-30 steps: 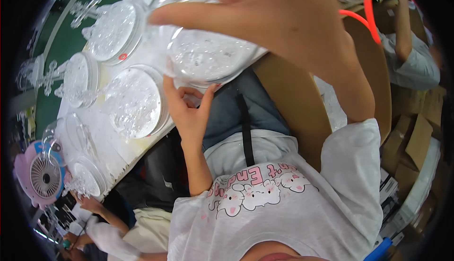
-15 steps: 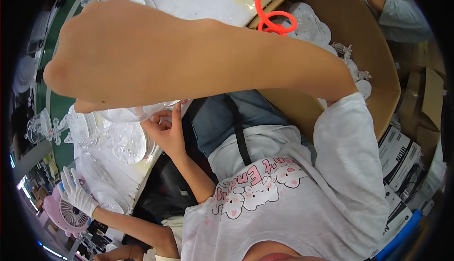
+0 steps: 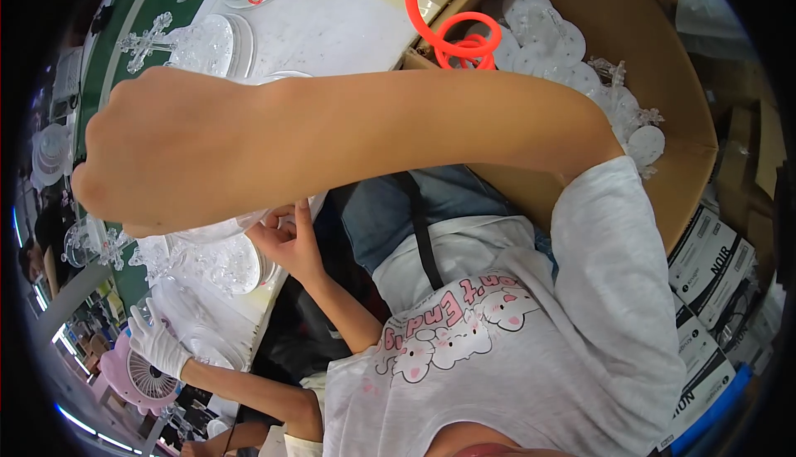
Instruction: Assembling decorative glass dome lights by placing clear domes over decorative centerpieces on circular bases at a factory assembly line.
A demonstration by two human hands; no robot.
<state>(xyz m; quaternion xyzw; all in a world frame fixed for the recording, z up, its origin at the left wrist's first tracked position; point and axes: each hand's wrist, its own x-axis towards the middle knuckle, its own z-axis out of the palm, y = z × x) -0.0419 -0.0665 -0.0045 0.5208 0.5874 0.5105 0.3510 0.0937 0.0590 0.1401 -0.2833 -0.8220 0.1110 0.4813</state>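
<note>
Head view: right forearm crosses the scene from the pale sleeve (image 3: 618, 225) at right, ending in the right hand (image 3: 162, 154) at far left, back of hand toward the camera. Its fingers are tucked beneath, out of sight; cannot tell whether they grip anything. Left hand (image 3: 286, 241) sits just below the forearm, thumb raised, other fingers bent, only a narrow gap among them. Fingertips meet the rim of a clear round plastic piece (image 3: 220, 230), most of which lies hidden behind the right hand and forearm; firmness of that hold cannot be told. Below it, on the white surface (image 3: 332, 22), a white disc heaped with clear crystal-like bits (image 3: 236, 268), near the left hand. Farther up, beyond the forearm, a similar loaded disc (image 3: 203, 47), a clear ornate cross (image 3: 148, 41) projecting from its left; above that another disc in a round clear rim, small red ring mark (image 3: 256, 0) on its edge. Upper right, red-orange coiled tube (image 3: 468, 38) hangs beside an open cardboard box (image 3: 680, 117) containing white discs (image 3: 539, 34) and clear parts. Lower left, a co-worker's white-gloved hand (image 3: 157, 345), fingers spread, in front of a pink fan (image 3: 137, 378). Black-and-white cartons (image 3: 705, 262) stand at far right.
</note>
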